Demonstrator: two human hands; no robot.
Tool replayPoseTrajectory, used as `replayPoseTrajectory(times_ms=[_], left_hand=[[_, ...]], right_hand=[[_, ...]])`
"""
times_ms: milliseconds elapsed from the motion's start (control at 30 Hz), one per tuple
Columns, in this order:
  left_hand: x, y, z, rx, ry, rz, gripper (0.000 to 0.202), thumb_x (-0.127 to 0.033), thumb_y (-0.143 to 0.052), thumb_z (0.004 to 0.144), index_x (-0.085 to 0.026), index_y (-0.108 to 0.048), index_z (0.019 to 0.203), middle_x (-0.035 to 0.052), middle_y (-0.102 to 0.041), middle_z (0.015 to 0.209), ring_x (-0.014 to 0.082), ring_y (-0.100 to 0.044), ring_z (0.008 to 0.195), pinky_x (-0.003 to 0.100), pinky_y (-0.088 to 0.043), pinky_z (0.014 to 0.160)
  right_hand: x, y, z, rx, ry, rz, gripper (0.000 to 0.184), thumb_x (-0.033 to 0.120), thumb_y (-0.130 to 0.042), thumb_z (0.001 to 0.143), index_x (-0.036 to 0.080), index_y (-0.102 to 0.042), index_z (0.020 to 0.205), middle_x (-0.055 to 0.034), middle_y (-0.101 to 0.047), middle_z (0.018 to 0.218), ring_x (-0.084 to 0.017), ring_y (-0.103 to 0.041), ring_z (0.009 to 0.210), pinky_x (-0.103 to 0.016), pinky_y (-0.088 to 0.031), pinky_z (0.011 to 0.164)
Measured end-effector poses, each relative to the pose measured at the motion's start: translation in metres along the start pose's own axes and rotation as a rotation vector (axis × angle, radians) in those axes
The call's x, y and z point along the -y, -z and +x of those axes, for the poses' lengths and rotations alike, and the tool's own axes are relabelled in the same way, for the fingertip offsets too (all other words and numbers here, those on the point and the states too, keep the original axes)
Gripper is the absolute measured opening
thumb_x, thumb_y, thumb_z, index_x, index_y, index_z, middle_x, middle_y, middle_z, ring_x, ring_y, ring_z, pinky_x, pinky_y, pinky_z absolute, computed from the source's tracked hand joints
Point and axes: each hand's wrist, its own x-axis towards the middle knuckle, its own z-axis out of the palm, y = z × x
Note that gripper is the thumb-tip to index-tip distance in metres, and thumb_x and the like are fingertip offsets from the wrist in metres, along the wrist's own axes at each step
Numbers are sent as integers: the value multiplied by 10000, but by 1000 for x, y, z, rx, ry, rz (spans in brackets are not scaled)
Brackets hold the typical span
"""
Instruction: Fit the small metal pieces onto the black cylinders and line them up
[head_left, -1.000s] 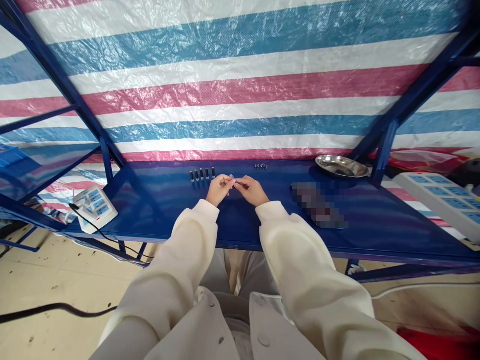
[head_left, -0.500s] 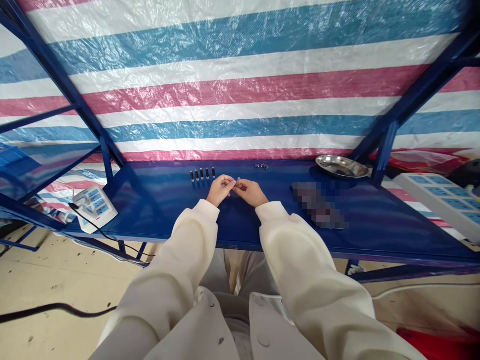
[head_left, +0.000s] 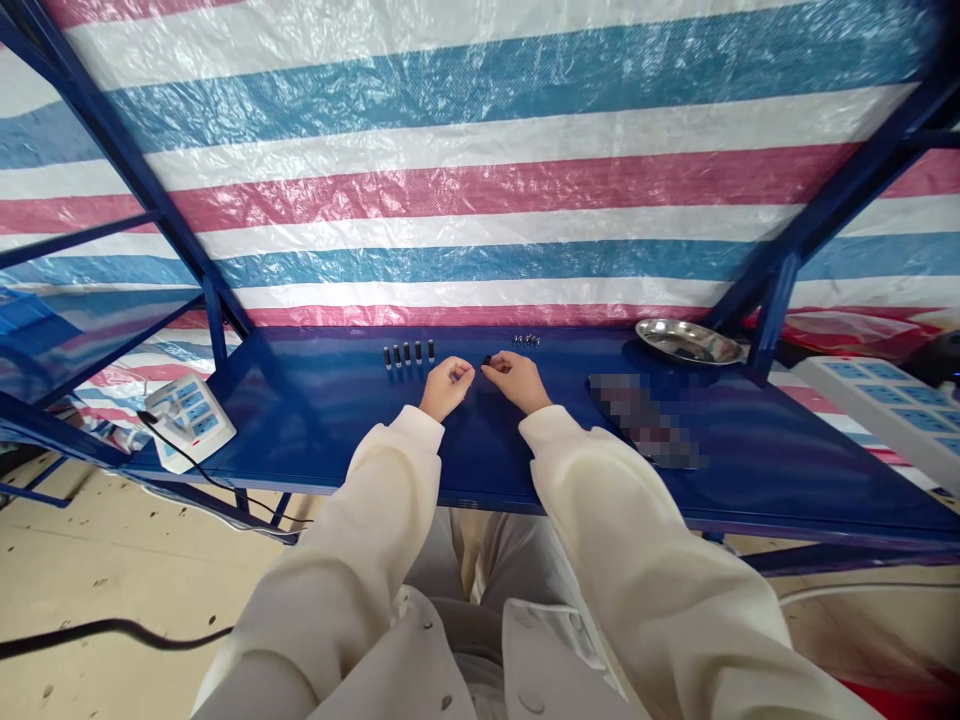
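My left hand (head_left: pixel 447 386) and my right hand (head_left: pixel 516 380) rest on the blue metal shelf (head_left: pixel 330 420), a small gap between them. The left hand's fingers are curled into a loose fist; what they hold, if anything, is hidden. My right hand pinches a small dark piece (head_left: pixel 487 360) at its fingertips. A row of several small dark upright cylinders (head_left: pixel 409 354) stands just beyond the left hand. A cluster of small metal parts (head_left: pixel 526 340) lies beyond the right hand, near the back edge.
A steel dish (head_left: pixel 688 341) sits at the back right by a blue upright post (head_left: pixel 771 295). A white power strip (head_left: pixel 187 413) with a black cord lies at the shelf's left end, another white strip (head_left: pixel 885 392) at far right. A striped tarp hangs behind.
My hands were joined at the fingertips over a small part. Now they have drawn apart, the right hand keeping a small dark piece. The view has shifted slightly.
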Motion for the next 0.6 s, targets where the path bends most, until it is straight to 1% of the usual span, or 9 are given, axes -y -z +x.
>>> replayPoseTrajectory(times_ms=[133, 267, 400, 600], left_hand=[[3, -1, -2, 4, -97, 177, 41, -175, -546, 772, -169, -583, 755, -32, -560, 620, 69, -456, 505, 191, -384, 537], [5, -2, -4, 60, -152, 307, 70, -162, -529, 777, -178, -596, 778, -24, -573, 637, 87, -468, 534, 209, -377, 571], [3, -3, -6, 91, -162, 379, 86, -166, -521, 787, -188, -604, 791, -16, -582, 642, 100, -477, 544, 222, -369, 584], [-2, -4, -8, 123, -161, 384, 100, -172, -510, 796, -194, -606, 781, -19, -578, 625, 104, -474, 532, 222, -362, 568]], right_hand=[[-15, 12, 25, -14, -41, -108, 147, 332, -626, 655, 193, -591, 622, -22, -650, 636, -175, -596, 640, -302, -468, 663], [-28, 16, 44, -10, -123, -260, 123, 289, -644, 657, 184, -600, 611, -31, -646, 634, -183, -598, 657, -294, -455, 645], [-36, 8, 51, 7, -138, -331, 108, 275, -642, 676, 173, -625, 646, -42, -659, 668, -186, -602, 673, -291, -451, 643], [-42, -4, 57, -1, -107, -329, 92, 264, -634, 688, 178, -632, 656, -29, -659, 655, -171, -604, 645, -283, -458, 646]])
